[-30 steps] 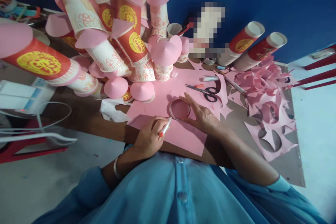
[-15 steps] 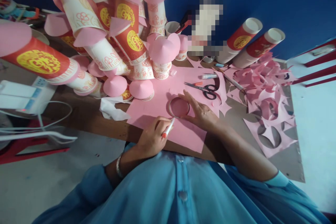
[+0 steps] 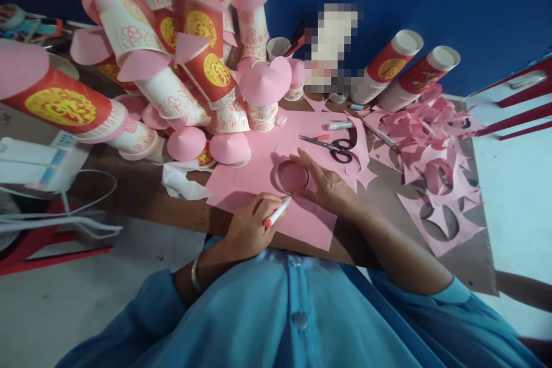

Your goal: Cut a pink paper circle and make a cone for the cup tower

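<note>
My left hand (image 3: pixel 254 224) is closed round a white pen (image 3: pixel 278 213) with an orange-red end. Its tip meets pink paper (image 3: pixel 313 230) by the near edge of a thin round ring (image 3: pixel 276 175). From the right, my right hand (image 3: pixel 330 187) grips the ring between thumb and fingers, pressing it flat on the paper; I cannot make out whether it is a tape core or a lid. Just beyond that hand lie black-handled scissors (image 3: pixel 340 152), blades pointing left.
Paper-cup towers (image 3: pixel 215 75) with pink cone tops crowd the back left. Pink offcuts (image 3: pixel 444 155) and two tall cup stacks (image 3: pixel 388 69) stand right. A crumpled white tissue (image 3: pixel 183 181) and a power strip (image 3: pixel 47 161) are left. Someone's limb (image 3: pixel 526 290) shows at the right edge.
The pen tip has moved slightly right along the ring's near edge. My right hand stays on the ring. The view has shifted a little, and a limb has appeared at the right edge.
</note>
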Tool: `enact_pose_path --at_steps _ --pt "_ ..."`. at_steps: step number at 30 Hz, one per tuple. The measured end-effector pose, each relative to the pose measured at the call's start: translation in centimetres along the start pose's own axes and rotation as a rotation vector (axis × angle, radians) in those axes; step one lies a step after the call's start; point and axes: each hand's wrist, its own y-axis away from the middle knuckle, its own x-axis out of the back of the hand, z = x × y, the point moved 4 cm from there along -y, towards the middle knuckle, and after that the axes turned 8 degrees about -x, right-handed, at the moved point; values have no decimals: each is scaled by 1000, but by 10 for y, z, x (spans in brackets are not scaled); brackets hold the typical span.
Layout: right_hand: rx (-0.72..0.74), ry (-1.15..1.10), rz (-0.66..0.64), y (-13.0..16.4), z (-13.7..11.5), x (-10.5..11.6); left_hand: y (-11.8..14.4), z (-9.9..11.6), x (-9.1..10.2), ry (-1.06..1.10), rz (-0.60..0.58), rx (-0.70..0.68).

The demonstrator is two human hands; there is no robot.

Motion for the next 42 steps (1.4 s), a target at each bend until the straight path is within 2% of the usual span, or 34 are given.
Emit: enact_pose_path --at_steps 2,4,7,9,12,16,25,32,38,42 --pt "-2 -7 5 0 0 0 -3 -3 10 61 93 27" --pt "-7 -11 8 0 0 1 -8 -11 18 155 220 108" --pt "-9 -7 16 -1 0 0 -19 -24 19 273 326 190" --pt "-7 -9 25 -1 0 -1 -29 -27 12 272 299 148" --pt "-8 1 56 -3 1 -3 -41 -28 -3 225 179 87" --pt "-8 18 78 -3 3 -5 -43 -32 -17 178 67 90" --pt "29 -34 56 -4 3 -2 -43 -37 -17 127 52 99" --pt "68 -142 -4 -6 1 6 -44 -36 -16 126 86 30" --pt "144 -14 189 -3 -17 22 -44 -37 -17 89 70 19" --pt "208 133 217 -1 -42 22 -39 -42 -21 46 42 14"
